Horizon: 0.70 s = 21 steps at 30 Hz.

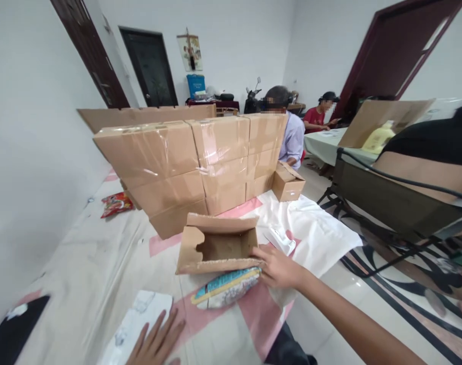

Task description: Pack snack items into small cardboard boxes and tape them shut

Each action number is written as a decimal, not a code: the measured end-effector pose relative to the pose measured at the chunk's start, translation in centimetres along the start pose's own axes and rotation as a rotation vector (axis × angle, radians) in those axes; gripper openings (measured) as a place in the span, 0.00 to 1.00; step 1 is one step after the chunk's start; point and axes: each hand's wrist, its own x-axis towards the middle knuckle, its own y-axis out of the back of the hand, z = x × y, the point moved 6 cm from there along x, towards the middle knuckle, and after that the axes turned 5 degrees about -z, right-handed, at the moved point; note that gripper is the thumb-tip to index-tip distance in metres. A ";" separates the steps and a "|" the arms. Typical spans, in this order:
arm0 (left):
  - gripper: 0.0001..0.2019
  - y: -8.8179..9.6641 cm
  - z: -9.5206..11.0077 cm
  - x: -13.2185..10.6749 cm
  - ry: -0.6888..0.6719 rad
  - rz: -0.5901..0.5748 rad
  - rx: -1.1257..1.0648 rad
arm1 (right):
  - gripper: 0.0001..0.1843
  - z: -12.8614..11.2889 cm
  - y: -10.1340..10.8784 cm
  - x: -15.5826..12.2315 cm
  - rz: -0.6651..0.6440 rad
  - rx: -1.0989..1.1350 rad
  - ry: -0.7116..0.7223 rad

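An open cardboard box (218,264) stands on the table with its hollow side facing up and a rounded notch in its left end. My right hand (277,266) grips the box's right end, fingers over the edge. Just in front of the box lies a blue, white and yellow packet (227,290), close below my right hand. At the lower left, my left hand (158,338) is spread flat, palm down, holding nothing. It rests partly over a flat white box (142,309) with grey pictures on it.
Stacked, taped cartons (223,167) form a wall across the table. A small carton (289,183), a white object (280,239), a red snack bag (117,204) and a dark flat item (18,324) lie around. A person (293,134) sits behind the cartons; a folding chair (398,187) stands right.
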 end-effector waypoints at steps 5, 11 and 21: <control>0.26 3.8 -5.3 -1.6 0.409 -0.015 -0.079 | 0.17 1.3 -0.7 -0.8 0.031 0.189 -0.110; 0.32 12.1 -2.1 5.7 0.363 0.488 -0.147 | 0.34 0.5 -0.5 -3.2 0.549 0.014 -0.225; 0.16 16.5 -2.7 18.8 0.269 0.464 -0.413 | 0.32 -5.1 -2.9 3.7 -0.178 -0.056 -0.099</control>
